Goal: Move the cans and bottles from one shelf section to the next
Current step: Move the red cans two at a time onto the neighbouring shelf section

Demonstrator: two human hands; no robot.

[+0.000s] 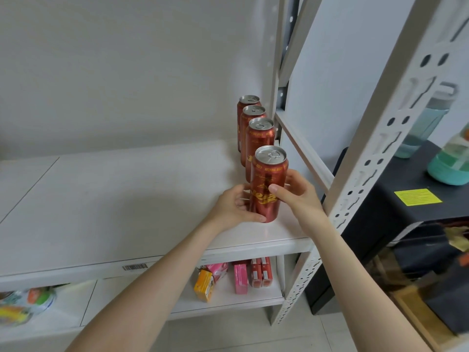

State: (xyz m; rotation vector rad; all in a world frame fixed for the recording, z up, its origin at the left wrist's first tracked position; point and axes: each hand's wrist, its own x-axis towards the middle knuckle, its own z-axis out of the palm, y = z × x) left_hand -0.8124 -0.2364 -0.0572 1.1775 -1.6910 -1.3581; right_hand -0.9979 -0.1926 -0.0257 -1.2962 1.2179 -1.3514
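Cans, four of them, tall red aluminium cylinders with gold lettering and silver pull-tab lids, stand upright in a single file on a white shelf board (127, 199) with a matte, faintly grained surface. The file runs from the wall toward the front edge, close beside the right-hand frame. The front can (269, 171) stands near the board's front right corner. Behind it come the second can (260, 138), the third can (253, 111) and the rear can (250, 99), each partly hidden by the one before it. Both bare arms reach in from below. The left grip (232, 207) is curled round the lower left side of the front can, with its thumb low on the front near the base. The right grip (300, 194) clasps the can's right side, thumb laid across the gold label, fingers out of sight behind. Just right of that grip rises a white metal upright post (380, 148), angled and punched with rows of holes and slots, standing between the shelf and what lies beyond. Past the post sits a black cabinet (380, 207) bearing a yellow label (416, 196), and on it a translucent bottle with a teal base (451, 161) and a second, blurred one (421, 128). A barcode sticker (135, 267) marks the board's front lip. On the lower shelf (228, 298) stand a yellow box (203, 285), a pink box (240, 279) and red-and-white packs (261, 274).
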